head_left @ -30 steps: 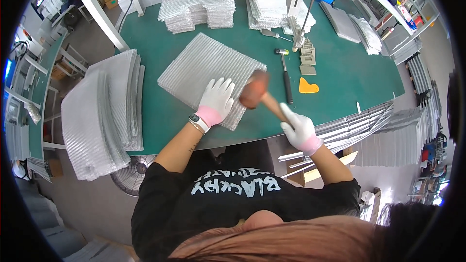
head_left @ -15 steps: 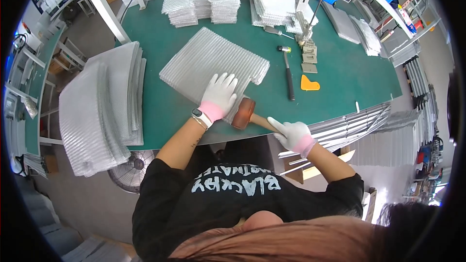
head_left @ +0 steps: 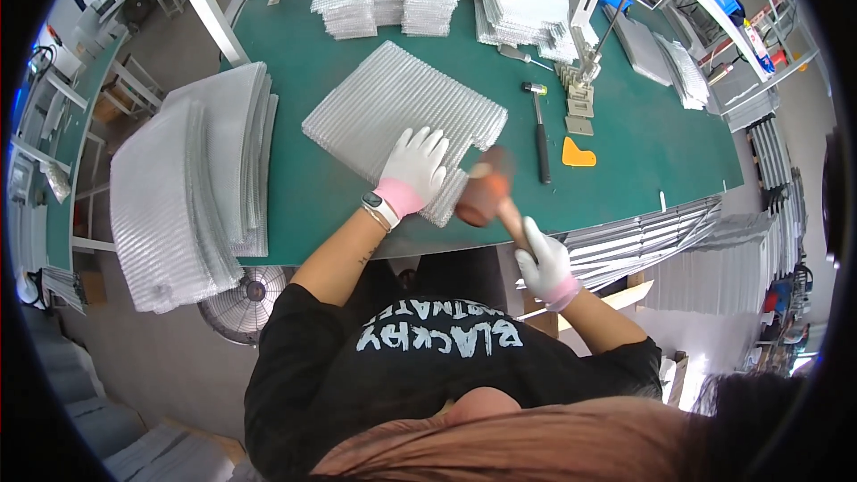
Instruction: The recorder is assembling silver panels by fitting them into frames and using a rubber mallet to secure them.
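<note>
Right hand (head_left: 546, 263) wrapped round a mallet (head_left: 486, 197), ridged whitish panel (head_left: 388, 94) left of that grip, beneath the flat, uncurled left hand (head_left: 414, 167)

The head camera, a wide fisheye, is looking steeply down from above and behind the left hand (head_left: 413, 168) and the right hand (head_left: 546, 266). It is facing forward over the worktop (head_left: 643, 147) beyond both hands, and is sitting near enough to be taking in the person's black shirt (head_left: 357, 388) behind them.
</note>
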`<action>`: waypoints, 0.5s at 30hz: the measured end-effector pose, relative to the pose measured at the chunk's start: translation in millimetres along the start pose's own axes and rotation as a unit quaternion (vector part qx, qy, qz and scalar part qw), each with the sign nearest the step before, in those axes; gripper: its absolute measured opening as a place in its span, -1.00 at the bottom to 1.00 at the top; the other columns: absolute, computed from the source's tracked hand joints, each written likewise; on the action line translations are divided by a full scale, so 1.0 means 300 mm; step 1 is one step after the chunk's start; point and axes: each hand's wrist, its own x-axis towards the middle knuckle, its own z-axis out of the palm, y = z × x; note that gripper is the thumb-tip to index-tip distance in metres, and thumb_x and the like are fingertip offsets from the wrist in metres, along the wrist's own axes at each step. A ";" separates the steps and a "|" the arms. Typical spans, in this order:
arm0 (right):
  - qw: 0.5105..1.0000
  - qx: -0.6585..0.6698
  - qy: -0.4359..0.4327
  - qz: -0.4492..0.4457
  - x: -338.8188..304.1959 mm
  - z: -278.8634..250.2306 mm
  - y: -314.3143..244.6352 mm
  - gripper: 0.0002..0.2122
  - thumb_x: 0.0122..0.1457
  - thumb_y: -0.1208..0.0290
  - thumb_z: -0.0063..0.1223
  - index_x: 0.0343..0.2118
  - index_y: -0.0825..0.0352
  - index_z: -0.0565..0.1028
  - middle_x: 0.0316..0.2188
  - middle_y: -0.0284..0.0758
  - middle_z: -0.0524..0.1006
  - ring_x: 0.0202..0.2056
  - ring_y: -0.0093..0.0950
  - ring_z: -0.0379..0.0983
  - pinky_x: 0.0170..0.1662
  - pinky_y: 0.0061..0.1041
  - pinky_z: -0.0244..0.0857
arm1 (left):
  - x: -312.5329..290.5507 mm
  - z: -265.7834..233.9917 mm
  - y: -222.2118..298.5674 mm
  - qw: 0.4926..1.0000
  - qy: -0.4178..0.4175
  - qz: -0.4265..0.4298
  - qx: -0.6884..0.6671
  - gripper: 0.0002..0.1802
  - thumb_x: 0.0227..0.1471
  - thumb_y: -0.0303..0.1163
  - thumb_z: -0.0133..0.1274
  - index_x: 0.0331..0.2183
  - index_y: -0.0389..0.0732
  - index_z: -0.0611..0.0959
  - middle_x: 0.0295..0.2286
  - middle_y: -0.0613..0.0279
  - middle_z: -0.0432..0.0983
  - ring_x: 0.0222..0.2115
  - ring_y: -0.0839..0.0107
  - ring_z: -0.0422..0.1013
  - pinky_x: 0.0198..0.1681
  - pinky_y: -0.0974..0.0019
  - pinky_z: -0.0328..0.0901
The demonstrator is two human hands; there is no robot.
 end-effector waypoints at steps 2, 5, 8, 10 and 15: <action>0.983 -0.102 -0.153 0.021 0.030 -0.017 -0.016 -0.48 0.25 0.21 0.03 0.28 0.05 0.26 -0.49 -0.19 0.50 -0.48 -0.15 0.51 -0.43 -0.20 0.38 | 0.009 -0.021 0.007 1.000 0.007 -0.011 -0.003 -0.43 0.14 -0.21 -0.05 0.14 -0.26 0.43 0.17 0.07 0.31 0.24 0.12 0.15 0.34 -0.03 -0.03; 0.934 -0.195 -0.298 0.017 0.048 -0.056 -0.047 -0.48 0.24 0.21 0.04 0.27 0.07 0.27 -0.49 -0.20 0.50 -0.50 -0.15 0.50 -0.44 -0.19 0.38 | -0.001 -0.007 0.002 1.000 0.014 -0.006 -0.009 -0.45 0.16 -0.22 -0.07 0.14 -0.25 0.42 0.15 0.05 0.32 0.23 0.10 0.15 0.34 -0.04 -0.04; 0.983 -0.095 -0.155 0.013 0.059 -0.076 -0.063 -0.46 0.21 0.27 0.09 0.26 0.14 0.28 -0.49 -0.19 0.49 -0.51 -0.16 0.50 -0.44 -0.20 0.37 | -0.001 0.001 -0.002 1.000 0.013 -0.002 -0.007 -0.45 0.14 -0.23 -0.06 0.13 -0.26 0.42 0.15 0.04 0.32 0.23 0.09 0.15 0.34 -0.05 -0.04; 0.995 -0.046 -0.083 -0.001 0.008 -0.009 -0.031 -0.43 0.19 0.31 0.10 0.27 0.19 0.25 -0.46 -0.16 0.51 -0.48 -0.14 0.50 -0.42 -0.17 0.36 | 0.005 -0.011 -0.001 1.000 0.014 -0.004 -0.011 -0.44 0.14 -0.21 -0.05 0.13 -0.26 0.42 0.15 0.05 0.32 0.23 0.09 0.15 0.33 -0.05 -0.04; 0.925 -0.199 -0.315 0.069 0.070 -0.080 -0.050 -0.44 0.23 0.19 0.04 0.30 -0.04 0.22 -0.42 -0.19 0.51 -0.45 -0.15 0.51 -0.37 -0.18 0.41 | -0.010 -0.016 -0.002 1.000 0.004 -0.004 -0.009 -0.40 0.13 -0.15 0.01 0.13 -0.25 0.42 0.16 0.06 0.31 0.24 0.08 0.15 0.34 -0.04 -0.04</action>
